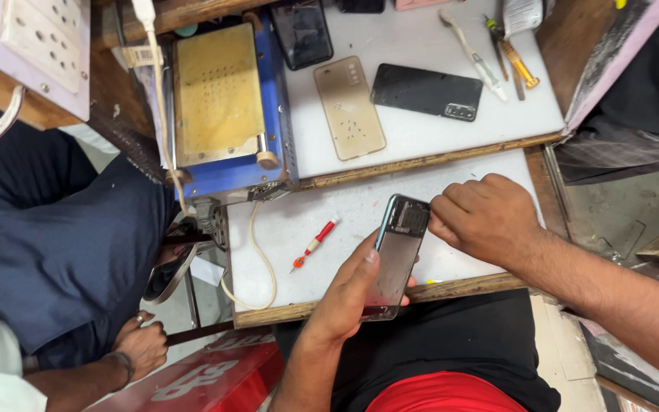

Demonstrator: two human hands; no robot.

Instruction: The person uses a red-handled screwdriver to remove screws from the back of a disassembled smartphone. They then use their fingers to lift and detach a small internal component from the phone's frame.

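My left hand (345,301) grips a smartphone (395,255) with its back cover off, held tilted over the lower white work surface (322,221). My right hand (482,217) is curled into a loose fist and touches the phone's top right corner by the camera area; whether it holds a small tool is hidden. A red-handled screwdriver (314,244) lies on the surface left of the phone.
A blue heating plate machine (223,99) stands at upper left. A beige back cover (349,107), a black back cover (427,91), another phone (301,32) and several tools (497,53) lie on the upper surface. Another person in dark blue (55,252) sits left.
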